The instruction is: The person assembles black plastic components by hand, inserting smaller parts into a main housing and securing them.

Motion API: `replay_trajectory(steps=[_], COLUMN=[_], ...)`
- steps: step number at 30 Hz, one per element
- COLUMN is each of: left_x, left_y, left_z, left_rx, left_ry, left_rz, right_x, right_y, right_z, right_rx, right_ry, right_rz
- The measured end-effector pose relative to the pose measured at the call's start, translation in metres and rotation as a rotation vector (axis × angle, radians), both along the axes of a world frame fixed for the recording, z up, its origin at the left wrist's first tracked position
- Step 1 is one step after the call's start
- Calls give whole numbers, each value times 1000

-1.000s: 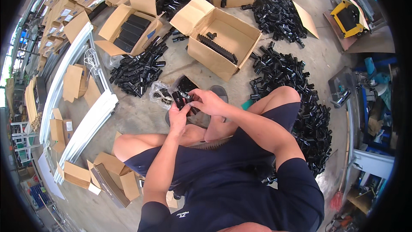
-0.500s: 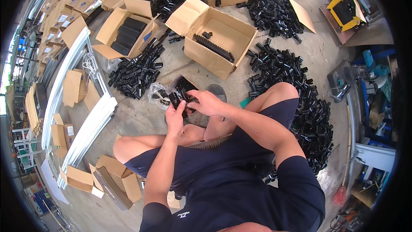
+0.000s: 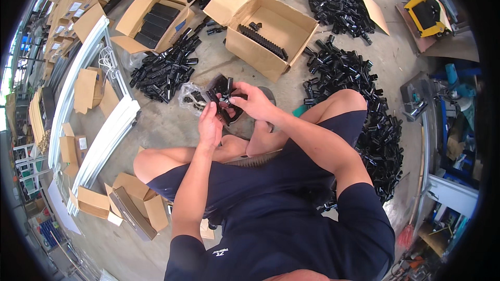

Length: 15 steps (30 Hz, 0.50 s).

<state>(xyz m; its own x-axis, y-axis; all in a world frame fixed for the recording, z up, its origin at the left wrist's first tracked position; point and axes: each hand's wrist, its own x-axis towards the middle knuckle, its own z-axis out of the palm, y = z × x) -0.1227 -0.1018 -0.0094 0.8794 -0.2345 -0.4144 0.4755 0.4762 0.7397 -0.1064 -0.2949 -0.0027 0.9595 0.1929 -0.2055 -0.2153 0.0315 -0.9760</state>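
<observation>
In front of my crossed legs, both hands meet at a cluster of glossy black plastic fittings. My left hand is closed on one of them from the left, thumb up along its edge. From the right, my right hand pinches a short black tubular fitting between thumb and fingers. Where the pieces overlap, I cannot tell whether they are joined. Just beyond my hands lie a clear plastic bag with small parts and a dark open container, partly hidden by my hands.
An open cardboard box with rows of black fittings stands ahead. Loose heaps of fittings lie at right and left. Another box holds black packs. White metal profiles lie at left; a yellow bin stands far right.
My hands have moved slightly apart, and the black piece between them has been turned. A tubular fitting now stands upright by my right fingers. The whole view has tilted a little.
</observation>
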Motion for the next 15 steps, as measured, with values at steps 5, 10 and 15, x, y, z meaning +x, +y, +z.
replay_trajectory(steps=[5, 10, 15], left_x=[-1, -1, -1], left_y=[-7, -7, -4], left_z=[-1, -3, -8], left_rx=[53, 110, 91], left_ry=[-34, -51, -51], left_rz=[1, 16, 27], right_x=[-3, -3, -3], right_y=[-3, -2, -1], right_z=[5, 10, 7], right_rx=[-29, -2, 16], right_ry=[13, 43, 46], right_rz=[8, 18, 35])
